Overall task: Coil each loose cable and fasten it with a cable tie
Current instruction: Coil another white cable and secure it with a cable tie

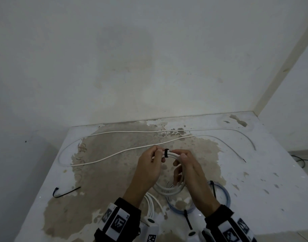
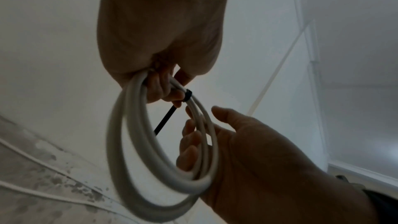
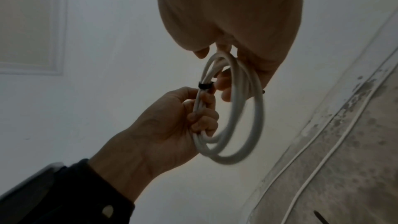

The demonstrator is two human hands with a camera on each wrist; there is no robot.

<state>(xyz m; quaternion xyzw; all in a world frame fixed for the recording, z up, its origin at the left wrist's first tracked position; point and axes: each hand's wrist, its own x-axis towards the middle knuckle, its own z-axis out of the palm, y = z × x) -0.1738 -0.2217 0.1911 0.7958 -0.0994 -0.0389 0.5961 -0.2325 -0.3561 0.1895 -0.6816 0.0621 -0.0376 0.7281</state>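
- While the loose cable (image 1: 114, 155) lay stretched across the far counter (image 1: 254, 172), a spare tie (image 1: 66, 192) sat at the left, well apart from both hands.
- The left hand (image 1: 148, 167) had its fingers (image 3: 204, 115) curled round the left side of the coil (image 2: 133, 142), thumb just beside the black tie (image 1: 166, 153).
- The tie sat cinched on the top of the coil between the two hands, its tail (image 2: 164, 120) pointing down through the ring.
- The coil hung upright above the counter, its bundled strands running left to right between the two grips.
- The right hand (image 1: 188, 169) pinched the strands just right of the tie, its lower fingers (image 2: 189, 152) loosely bent inside the ring.
- Judged from this, either hand was equally near the tail; a final pull would run across the strands.
- Two tied coils (image 1: 219, 194) lay near the wrists.
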